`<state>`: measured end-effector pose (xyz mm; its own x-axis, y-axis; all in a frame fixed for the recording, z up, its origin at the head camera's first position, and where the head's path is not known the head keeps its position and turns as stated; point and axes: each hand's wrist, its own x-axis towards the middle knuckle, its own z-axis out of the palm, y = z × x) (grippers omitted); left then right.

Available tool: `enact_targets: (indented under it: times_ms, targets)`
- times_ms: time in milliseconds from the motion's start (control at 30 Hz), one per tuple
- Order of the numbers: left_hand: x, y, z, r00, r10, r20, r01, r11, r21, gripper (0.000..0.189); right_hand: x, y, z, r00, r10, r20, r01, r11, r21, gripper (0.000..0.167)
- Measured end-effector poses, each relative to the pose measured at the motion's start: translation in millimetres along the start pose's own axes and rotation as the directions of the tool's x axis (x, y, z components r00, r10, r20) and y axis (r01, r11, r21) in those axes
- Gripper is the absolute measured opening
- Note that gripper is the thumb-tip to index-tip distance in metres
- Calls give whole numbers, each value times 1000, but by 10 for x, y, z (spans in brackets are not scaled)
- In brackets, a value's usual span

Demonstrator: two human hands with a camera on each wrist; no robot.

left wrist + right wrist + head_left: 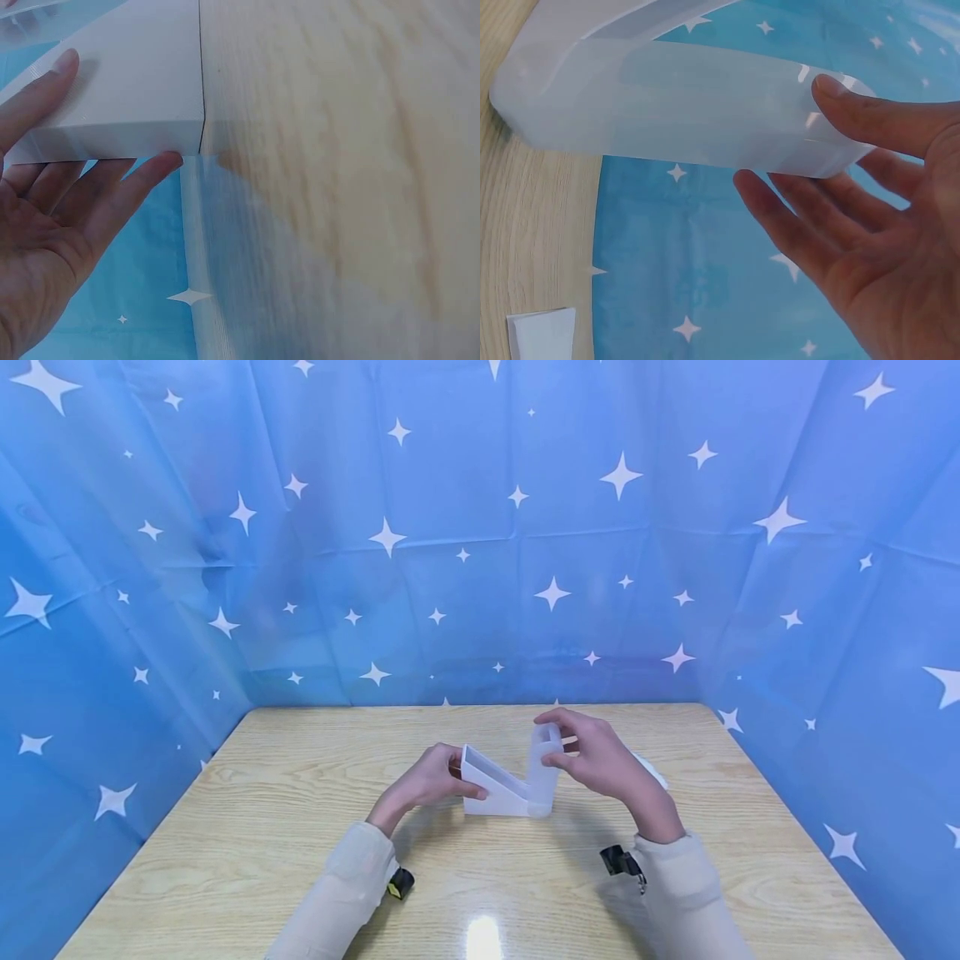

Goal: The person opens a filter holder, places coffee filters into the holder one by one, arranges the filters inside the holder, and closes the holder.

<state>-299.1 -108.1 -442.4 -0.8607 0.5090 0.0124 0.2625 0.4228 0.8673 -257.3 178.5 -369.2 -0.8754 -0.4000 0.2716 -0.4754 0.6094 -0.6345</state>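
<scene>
On the tabletop (315,843) we see a slant-topped white box (491,799), its low right end meeting a nearly upright translucent sleeve (542,781). The left hand (431,777), partly curled, grips the box's tall end; the right hand (596,756) pinches the sleeve's top between thumb and fingers. Our left wrist view reveals fingers against the narrow end face, largely hidden from the head. The right wrist view shows a white folded item (544,336); overhead, the right wrist partly blocks a white object.
</scene>
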Motion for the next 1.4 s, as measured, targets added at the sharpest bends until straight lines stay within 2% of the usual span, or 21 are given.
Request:
enact_targets:
  times_ms: [400, 600, 1400]
  targets:
    - [5, -4, 3, 1000, -3, 2, 3, 1000, -4, 34, -10, 0, -60, 998, 64, 27, -64, 998, 22, 47]
    - [23, -14, 0, 1000, 16, 3, -16, 1000, 5, 33, -20, 16, -90, 998, 55, 23, -55, 998, 24, 46]
    - [14, -9, 0, 1000, 0, 3, 0, 1000, 8, 35, -102, 159, -262, 996, 62, 60, -62, 998, -3, 39]
